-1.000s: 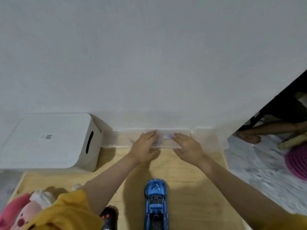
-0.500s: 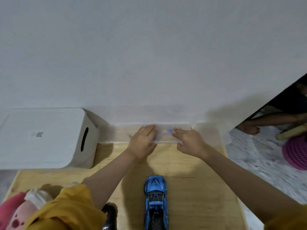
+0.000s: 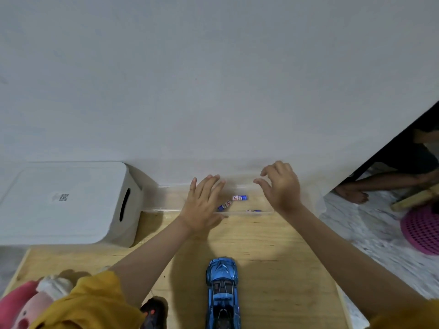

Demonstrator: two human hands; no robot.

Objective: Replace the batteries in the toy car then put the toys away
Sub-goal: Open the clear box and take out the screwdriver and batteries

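Observation:
A blue toy car [image 3: 222, 288] stands on the wooden table [image 3: 273, 257] near me, nose pointing away. Against the wall lies a long clear plastic box [image 3: 164, 208] with small blue-and-white batteries inside: one [image 3: 240, 198] near the middle, another [image 3: 225, 205] by my left fingers, a third [image 3: 253, 210] at the front wall. My left hand [image 3: 202, 205] lies flat with straight fingers over the box's front edge. My right hand [image 3: 281, 188] hovers above the box's right part, fingers loosely curled, with nothing visible in it.
A white lidded bin [image 3: 71, 203] with a slot handle stands at the left. A pink plush toy [image 3: 23, 307] and a black remote [image 3: 152, 314] sit at the bottom left. Beyond the table's right edge are a pink basket [image 3: 422, 231] and another person's foot [image 3: 354, 195].
Both hands were pressed together on the clear box. Now my right hand has lifted and moved right, my left hand has flattened, and the batteries inside show.

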